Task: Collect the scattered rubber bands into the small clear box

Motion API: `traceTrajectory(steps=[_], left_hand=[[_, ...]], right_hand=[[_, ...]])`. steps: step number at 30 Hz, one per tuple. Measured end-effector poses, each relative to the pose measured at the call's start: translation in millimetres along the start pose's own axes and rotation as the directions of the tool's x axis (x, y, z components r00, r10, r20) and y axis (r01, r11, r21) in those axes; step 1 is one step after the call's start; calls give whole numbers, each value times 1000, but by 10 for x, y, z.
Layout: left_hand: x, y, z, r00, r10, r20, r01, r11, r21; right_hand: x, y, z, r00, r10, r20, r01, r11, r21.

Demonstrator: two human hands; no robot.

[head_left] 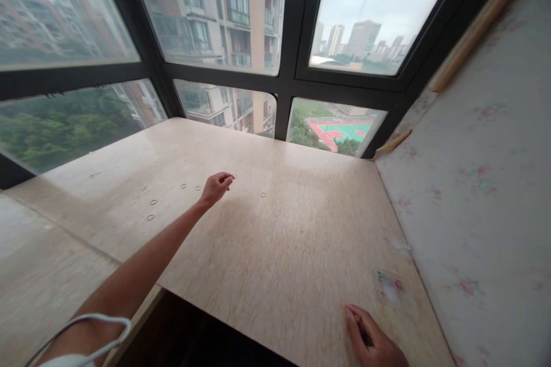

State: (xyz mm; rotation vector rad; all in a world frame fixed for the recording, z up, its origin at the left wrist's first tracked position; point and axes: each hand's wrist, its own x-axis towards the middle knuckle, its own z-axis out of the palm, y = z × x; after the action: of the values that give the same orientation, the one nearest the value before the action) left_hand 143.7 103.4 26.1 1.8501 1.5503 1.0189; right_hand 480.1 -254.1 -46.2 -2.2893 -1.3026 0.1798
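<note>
Head cam: L hand [215, 188] looks closed in a fingertip pinch on a thin ring [236, 175], out over the far half of the slab [279, 252], nearer the window edge than the near edge. Ring sits right at the tips, on the hand's R side; can't tell if it's touching the slab. Handling, my guess: v. light, prob. thin wire or metal, so fairly stiff but maybe bendable if squeezed hard; smooth, so a bit slippery. Best hold = rim, btwn thumb & index pads, light pressure.

Another ring [263, 197] lies flat just R of L hand, toward the near edge. Four more rings [154, 205] lie L of it, toward the slab's L side: two near the hand, two farther off & closer to the near edge.

R hand [374, 338] is at the near R corner, fingers curled; can't tell if fully shut or holding anything. Clear packet [394, 289] is just beyond it, by the wall edge.
</note>
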Motion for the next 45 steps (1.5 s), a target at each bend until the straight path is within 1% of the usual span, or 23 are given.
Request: traceTrajectory(steps=[1, 2, 5, 8, 10, 12, 14, 16, 17, 18, 20, 22, 23, 24, 25, 27, 30, 32, 34, 35, 37, 40, 45], left_hand=[[-53, 111, 52, 1000, -17, -5, 16, 991, -130], [-110, 230, 105, 1000, -20, -7, 18, 975, -221], [-294, 608, 284, 1000, -3, -5, 1, 924, -383], [-504, 983, 520, 1000, 14, 16, -4, 874, -487], [-665, 1224, 718, 998, 40, 54, -5, 843, -537], [-845, 1461, 943, 988, 96, 118, -13, 827, -562], [-1042, 1691, 1183, 964, 178, 196, -39, 827, -561], [-1246, 1900, 1426, 917, 296, 267, -114, 837, -536], [-1345, 1990, 1545, 879, 374, 298, -181, 836, -517], [-1439, 2067, 1660, 827, 455, 331, -257, 829, -496], [-1602, 2173, 1871, 700, 588, 405, -416, 797, -437], [-1724, 2218, 2049, 582, 649, 490, -548, 758, -353], [-1768, 2222, 2124, 541, 655, 527, -598, 740, -307], [-1802, 2217, 2187, 511, 654, 558, -637, 724, -265], [-1827, 2207, 2240, 490, 649, 582, -665, 710, -232], [-1856, 2181, 2313, 470, 633, 615, -696, 694, -184], [-1864, 2146, 2349, 471, 611, 637, -699, 699, -153], [-1853, 2113, 2330, 491, 604, 627, -673, 721, -167], [-1828, 2051, 2280, 523, 596, 609, -628, 753, -198], [-1810, 2002, 2244, 544, 589, 597, -600, 771, -214], [-1762, 1865, 2152, 602, 568, 561, -539, 808, -239], [-1666, 1573, 1971, 692, 527, 494, -474, 847, -239], [-1471, 1054, 1592, 819, 444, 364, -437, 893, -106]], right_hand=[[9, 5, -12, 1000, -15, 20, 14, 1000, 9], [18, 8, -25, 999, -31, 42, 30, 999, 25], [35, -13, -61, 996, -65, 53, 60, 994, 88], [34, -80, -94, 997, -79, -4, 79, 986, 144], [35, -129, -118, 996, -92, -15, 93, 979, 179], [41, -168, -146, 995, -96, -7, 96, 974, 204], [50, -192, -175, 995, -97, 5, 94, 971, 219], [57, -206, -203, 995, -94, 14, 88, 968, 233], [59, -210, -215, 996, -92, 17, 85, 967, 242], [61, -214, -227, 996, -90, 18, 82, 964, 253], [64, -218, -245, 996, -86, 16, 78, 958, 275], [68, -219, -258, 997, -80, 13, 73, 952, 299], [70, -218, -262, 997, -78, 14, 69, 947, 312], [72, -216, -264, 997, -74, 17, 65, 943, 328], [74, -213, -264, 997, -69, 18, 59, 937, 344], [74, -205, -261, 998, -58, 19, 47, 925, 378], [67, -194, -252, 999, -44, 16, 33, 909, 414], [62, -191, -248, 999, -44, 13, 34, 900, 435], [59, -192, -248, 999, -40, 4, 34, 890, 454], [58, -193, -248, 999, -37, 1, 32, 888, 459], [57, -192, -249, 999, -37, 2, 32, 889, 456], [51, -170, -245, 999, -47, 14, 36, 899, 437], [63, -122, -205, 998, -10, 60, -19, 886, 464]])
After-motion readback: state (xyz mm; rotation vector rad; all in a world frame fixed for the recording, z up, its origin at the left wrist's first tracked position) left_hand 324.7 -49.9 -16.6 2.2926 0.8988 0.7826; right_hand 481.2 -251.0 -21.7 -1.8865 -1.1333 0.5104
